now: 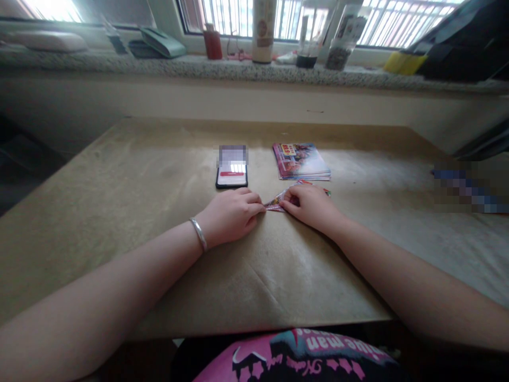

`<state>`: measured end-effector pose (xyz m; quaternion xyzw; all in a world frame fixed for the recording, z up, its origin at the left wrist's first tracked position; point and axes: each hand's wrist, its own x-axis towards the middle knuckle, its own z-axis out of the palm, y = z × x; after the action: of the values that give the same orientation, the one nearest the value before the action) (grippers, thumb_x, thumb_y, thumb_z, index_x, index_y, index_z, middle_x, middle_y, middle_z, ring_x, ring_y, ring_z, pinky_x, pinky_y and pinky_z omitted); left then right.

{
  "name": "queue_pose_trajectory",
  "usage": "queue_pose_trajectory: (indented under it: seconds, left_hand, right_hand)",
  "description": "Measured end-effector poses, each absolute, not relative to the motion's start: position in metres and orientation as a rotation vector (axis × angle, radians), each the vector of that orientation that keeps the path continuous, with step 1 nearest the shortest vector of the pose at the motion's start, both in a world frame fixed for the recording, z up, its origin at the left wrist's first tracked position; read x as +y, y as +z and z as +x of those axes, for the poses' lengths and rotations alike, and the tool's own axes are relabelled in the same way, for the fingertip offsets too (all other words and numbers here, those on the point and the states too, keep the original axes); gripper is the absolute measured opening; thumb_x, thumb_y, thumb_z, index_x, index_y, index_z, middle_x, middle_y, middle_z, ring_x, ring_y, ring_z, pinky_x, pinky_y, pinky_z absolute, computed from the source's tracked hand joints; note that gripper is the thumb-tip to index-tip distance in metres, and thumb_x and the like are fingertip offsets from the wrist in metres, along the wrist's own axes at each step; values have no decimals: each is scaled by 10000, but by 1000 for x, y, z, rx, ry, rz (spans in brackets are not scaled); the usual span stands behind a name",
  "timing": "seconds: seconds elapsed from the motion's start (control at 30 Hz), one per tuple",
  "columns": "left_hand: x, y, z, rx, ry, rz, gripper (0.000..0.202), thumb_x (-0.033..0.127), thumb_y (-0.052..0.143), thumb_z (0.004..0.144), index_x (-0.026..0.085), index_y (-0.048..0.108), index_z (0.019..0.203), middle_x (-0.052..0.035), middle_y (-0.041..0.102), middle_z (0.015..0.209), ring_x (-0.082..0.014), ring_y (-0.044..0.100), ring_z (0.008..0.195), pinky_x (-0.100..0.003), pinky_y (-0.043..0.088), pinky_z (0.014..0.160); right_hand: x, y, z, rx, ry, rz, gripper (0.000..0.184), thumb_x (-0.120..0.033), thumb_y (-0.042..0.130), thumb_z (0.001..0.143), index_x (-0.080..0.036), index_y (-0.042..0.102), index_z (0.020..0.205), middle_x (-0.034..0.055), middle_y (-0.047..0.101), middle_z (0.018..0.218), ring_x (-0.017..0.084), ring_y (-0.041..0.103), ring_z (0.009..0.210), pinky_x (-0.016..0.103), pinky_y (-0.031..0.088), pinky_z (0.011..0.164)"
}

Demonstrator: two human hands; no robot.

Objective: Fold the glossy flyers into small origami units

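A small folded piece of colourful printed paper [275, 202] lies on the table between my hands, with a pointed end toward the left. My left hand [234, 213], with a silver bangle at its wrist, pinches that pointed tip. Thumb and forefinger of my right hand [310, 207] are closed on the paper's middle, and the hand hides much of it. Just beyond, a stack of printed leaflets [303, 161] rests on the tabletop. To its left lies a phone [232, 172] with a lit screen, close to my left fingers.
A beige cover spreads over the table [119, 212]. Along the granite windowsill [222, 68] stand a red bottle [212, 42], a tall pale bottle [263, 32] and clear containers. A dark bag [469, 42] sits at the sill's right. A blurred bluish object [469, 191] lies at the right edge.
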<state>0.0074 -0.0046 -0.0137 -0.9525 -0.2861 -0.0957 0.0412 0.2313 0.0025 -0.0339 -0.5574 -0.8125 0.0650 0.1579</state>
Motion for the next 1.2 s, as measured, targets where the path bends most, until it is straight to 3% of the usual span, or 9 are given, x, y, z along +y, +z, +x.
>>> queue_pose_trajectory:
  seconds: [0.6,1.07,1.2]
  left_hand:
    - [-1,-18,3,-729,-312,-2863,290,197,459,892,218,657,1104,-56,655,987,-186,569,876,-300,486,759]
    - [-2,-8,-1,-903,-219,-2830,238,192,510,813,219,723,914,-34,679,895,-178,606,788,-300,477,697]
    - [2,-8,-10,-854,-254,-2858,254,183,490,836,238,718,932,-16,690,949,-170,624,819,-281,483,696]
  right_hand:
    - [1,-32,230,-2349,160,-1606,195,-351,564,827,-202,623,716,49,699,802,204,602,776,299,351,653]
    - [2,-34,232,-2330,198,-1589,198,-352,578,818,-203,629,698,41,680,759,179,572,692,287,328,598]
    - [2,-36,233,-2326,200,-1581,195,-350,585,814,-203,631,696,41,677,757,182,569,705,287,332,609]
